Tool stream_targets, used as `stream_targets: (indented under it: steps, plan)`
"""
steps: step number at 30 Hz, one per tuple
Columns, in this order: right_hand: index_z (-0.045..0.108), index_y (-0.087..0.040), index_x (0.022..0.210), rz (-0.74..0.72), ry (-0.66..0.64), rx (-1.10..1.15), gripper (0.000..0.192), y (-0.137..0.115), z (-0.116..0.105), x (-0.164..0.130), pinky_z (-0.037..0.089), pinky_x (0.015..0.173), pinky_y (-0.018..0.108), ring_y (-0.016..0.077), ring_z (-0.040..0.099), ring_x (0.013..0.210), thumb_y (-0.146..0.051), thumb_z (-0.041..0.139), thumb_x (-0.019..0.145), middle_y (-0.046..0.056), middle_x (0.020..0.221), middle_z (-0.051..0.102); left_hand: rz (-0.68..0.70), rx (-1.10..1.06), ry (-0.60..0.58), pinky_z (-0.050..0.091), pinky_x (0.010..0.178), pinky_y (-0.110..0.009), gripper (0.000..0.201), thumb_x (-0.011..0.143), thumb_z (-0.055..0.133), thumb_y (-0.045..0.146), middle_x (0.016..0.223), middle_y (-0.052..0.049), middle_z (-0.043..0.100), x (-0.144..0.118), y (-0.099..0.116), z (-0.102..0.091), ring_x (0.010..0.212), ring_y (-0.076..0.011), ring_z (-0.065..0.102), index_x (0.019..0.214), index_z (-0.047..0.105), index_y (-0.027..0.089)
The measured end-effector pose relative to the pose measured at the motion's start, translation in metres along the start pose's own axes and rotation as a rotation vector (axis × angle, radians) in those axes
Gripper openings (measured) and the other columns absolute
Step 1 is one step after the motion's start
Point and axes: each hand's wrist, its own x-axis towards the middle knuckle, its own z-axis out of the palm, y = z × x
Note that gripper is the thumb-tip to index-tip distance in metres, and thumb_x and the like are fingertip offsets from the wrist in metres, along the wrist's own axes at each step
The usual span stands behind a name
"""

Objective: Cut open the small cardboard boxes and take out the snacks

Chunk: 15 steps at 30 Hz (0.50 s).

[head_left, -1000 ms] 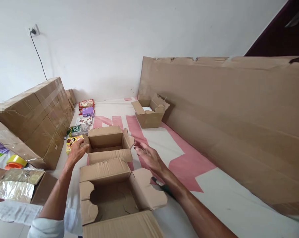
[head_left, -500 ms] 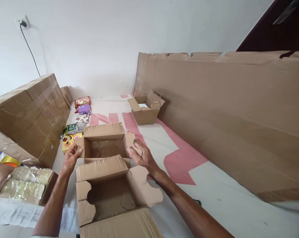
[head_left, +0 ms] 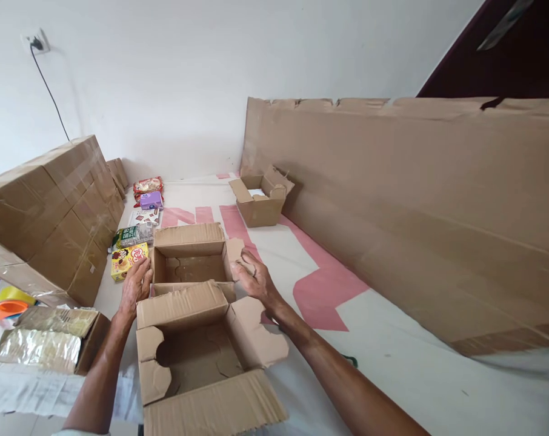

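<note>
Two open cardboard boxes stand one behind the other before me. The far cardboard box (head_left: 197, 266) has its flaps turned out. My left hand (head_left: 136, 284) is closed against its left side, fingers bent along the wall, and its left flap is hidden there. At the right flap, my right hand (head_left: 254, 278) has its fingers curved, with the thumb on the cardboard; the far fingertips are partly hidden. Between my forearms sits the nearer cardboard box (head_left: 206, 357), flaps spread, untouched by either hand. A yellow snack box (head_left: 128, 260) lies just beyond my left hand.
Several snack packs, including a purple pack (head_left: 151, 200), line the left side. Taped cartons (head_left: 51, 212) stand left, above a flattened-looking carton (head_left: 51, 339) and orange tape roll (head_left: 9, 309). A small open box (head_left: 260, 212) stands near the tall cardboard sheet (head_left: 392, 206).
My left hand has shifted from pinching the left flap to the box's side, and that flap no longer shows. My right fingers have shifted slightly. Another person's hand has left the carton at left.
</note>
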Motion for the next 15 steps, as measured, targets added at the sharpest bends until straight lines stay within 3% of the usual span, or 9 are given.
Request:
stream_targets:
  steps: [4,8,11,15]
  plan:
    - [0.064,-0.023,0.099,0.104,-0.036,0.03,0.028,0.006,-0.005,0.001,0.055,0.089,0.037,0.0261,0.066,0.096,-0.05,0.06,0.097,0.009,0.1,0.072,-0.03,-0.111,-0.164,0.046,0.12,-0.051,0.054,0.098,0.059,0.054,0.14,-0.015,0.072,0.004,0.017,0.001,0.139,-0.0386,0.06,0.139,0.071,0.02]
    - [0.068,-0.019,0.124,0.201,-0.083,0.081,0.046,0.014,-0.007,0.002,0.058,0.098,0.043,0.0317,0.07,0.111,-0.055,0.064,0.094,0.013,0.117,0.077,-0.059,-0.248,-0.347,0.049,0.114,-0.048,0.063,0.096,0.062,0.059,0.134,-0.011,0.076,0.011,0.038,0.002,0.135,-0.0377,0.062,0.147,0.065,0.023]
    - [0.073,-0.019,0.12,0.243,-0.114,0.048,0.048,0.023,-0.008,0.005,0.059,0.099,0.045,0.0339,0.072,0.111,-0.056,0.064,0.092,0.012,0.114,0.081,-0.062,-0.266,-0.418,0.053,0.108,-0.048,0.067,0.097,0.059,0.061,0.135,-0.01,0.075,0.017,0.046,0.006,0.127,-0.0356,0.065,0.152,0.06,0.023]
    - [0.077,-0.02,0.107,0.261,-0.046,-0.05,0.04,0.036,-0.008,0.01,0.06,0.098,0.042,0.0347,0.073,0.112,-0.053,0.061,0.09,0.011,0.101,0.083,-0.101,-0.295,-0.423,0.059,0.095,-0.045,0.072,0.097,0.059,0.063,0.133,-0.01,0.075,0.018,0.041,0.012,0.115,-0.0332,0.069,0.157,0.057,0.023]
